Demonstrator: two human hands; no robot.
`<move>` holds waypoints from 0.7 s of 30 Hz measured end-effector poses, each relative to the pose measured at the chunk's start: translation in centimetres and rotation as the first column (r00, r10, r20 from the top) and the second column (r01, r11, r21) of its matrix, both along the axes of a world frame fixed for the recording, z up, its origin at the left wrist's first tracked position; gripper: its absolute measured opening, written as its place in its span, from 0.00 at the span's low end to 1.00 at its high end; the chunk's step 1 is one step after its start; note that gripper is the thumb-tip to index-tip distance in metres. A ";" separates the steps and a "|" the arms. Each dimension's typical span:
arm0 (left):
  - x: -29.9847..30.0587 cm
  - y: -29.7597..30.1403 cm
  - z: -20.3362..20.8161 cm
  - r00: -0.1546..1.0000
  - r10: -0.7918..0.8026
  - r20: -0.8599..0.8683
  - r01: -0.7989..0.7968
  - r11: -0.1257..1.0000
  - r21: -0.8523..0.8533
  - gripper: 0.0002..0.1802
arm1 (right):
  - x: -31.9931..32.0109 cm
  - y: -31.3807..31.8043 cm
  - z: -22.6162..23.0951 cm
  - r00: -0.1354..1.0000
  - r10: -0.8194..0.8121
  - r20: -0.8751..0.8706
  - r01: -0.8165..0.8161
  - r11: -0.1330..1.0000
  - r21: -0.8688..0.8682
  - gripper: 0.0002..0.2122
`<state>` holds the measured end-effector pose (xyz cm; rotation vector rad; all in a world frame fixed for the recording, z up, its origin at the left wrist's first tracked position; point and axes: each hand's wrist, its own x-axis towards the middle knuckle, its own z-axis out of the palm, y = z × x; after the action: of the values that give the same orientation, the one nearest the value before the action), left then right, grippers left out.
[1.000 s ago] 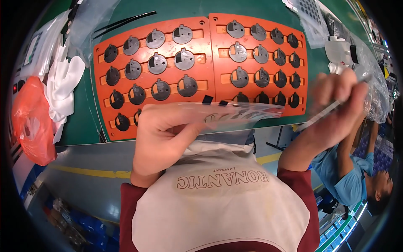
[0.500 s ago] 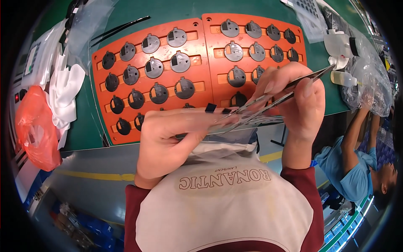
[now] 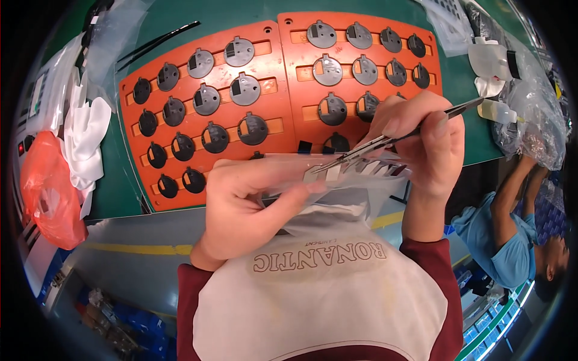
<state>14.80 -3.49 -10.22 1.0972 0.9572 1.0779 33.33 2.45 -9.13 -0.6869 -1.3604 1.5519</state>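
Your left hand (image 3: 250, 207) pinches a clear plastic sheet (image 3: 337, 180) of small grey strips close to your chest. Your right hand (image 3: 421, 141), just beside it, is closed around metal tweezers (image 3: 391, 139) whose tips touch a strip on that sheet. Beyond both hands lie two orange trays (image 3: 283, 78) filled with dark round parts. Far left of your left hand sits an orange bag (image 3: 48, 192) beside white cloth (image 3: 84, 135).

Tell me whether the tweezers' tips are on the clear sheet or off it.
On it: the right hand holds the tweezers, tips touching the clear sheet held in the left hand.
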 end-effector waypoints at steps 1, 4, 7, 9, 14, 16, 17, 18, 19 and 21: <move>0.1 0.2 0.0 1.000 -0.016 -0.024 0.015 1.000 -0.014 0.10 | 0.3 0.2 -0.2 1.000 0.019 0.020 -0.020 1.000 0.010 0.15; 0.8 1.2 0.2 0.996 -0.080 -0.025 0.082 0.991 0.107 0.09 | 0.6 1.0 -0.9 0.992 0.124 -0.002 -0.124 0.992 -0.030 0.17; 0.9 1.8 -0.6 0.974 -0.152 -0.166 0.178 0.971 0.157 0.09 | 1.2 1.9 -1.0 0.996 0.084 -0.040 -0.088 0.986 -0.138 0.16; 1.3 2.2 -0.9 0.979 -0.151 -0.133 0.168 0.978 0.127 0.10 | 1.6 3.2 -0.6 0.987 0.026 0.157 -0.013 0.996 -0.086 0.16; 1.8 3.0 -1.9 0.988 -0.147 -0.054 0.146 0.989 -0.012 0.10 | 0.1 6.0 -0.6 0.965 -0.199 0.170 0.256 0.856 -0.449 0.15; 1.9 3.1 -2.6 0.986 -0.139 -0.093 0.139 0.990 -0.006 0.11 | 0.6 6.6 -1.8 0.954 -0.165 0.249 0.252 0.894 -0.370 0.16; 2.0 3.2 -2.7 0.986 -0.140 -0.091 0.140 0.990 -0.008 0.11 | 0.8 6.8 -2.4 0.935 -0.138 0.326 0.237 0.928 -0.287 0.16; 2.2 3.3 -2.8 0.991 -0.115 -0.064 0.116 0.993 0.003 0.11 | 0.7 6.8 -2.5 0.927 -0.187 0.324 0.281 0.919 -0.276 0.16; 2.3 3.4 -2.9 0.995 -0.091 -0.037 0.091 0.996 0.013 0.11 | 0.8 6.9 -2.6 0.927 -0.186 0.326 0.282 0.918 -0.278 0.16; 2.5 3.6 -3.4 0.995 -0.086 -0.043 0.088 0.995 0.037 0.11 | 0.9 7.0 -2.8 0.930 -0.173 0.324 0.272 0.917 -0.293 0.15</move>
<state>17.26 0.15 -13.63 1.1867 0.9158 1.0098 34.23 9.49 -11.91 -1.2833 -1.1818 1.5486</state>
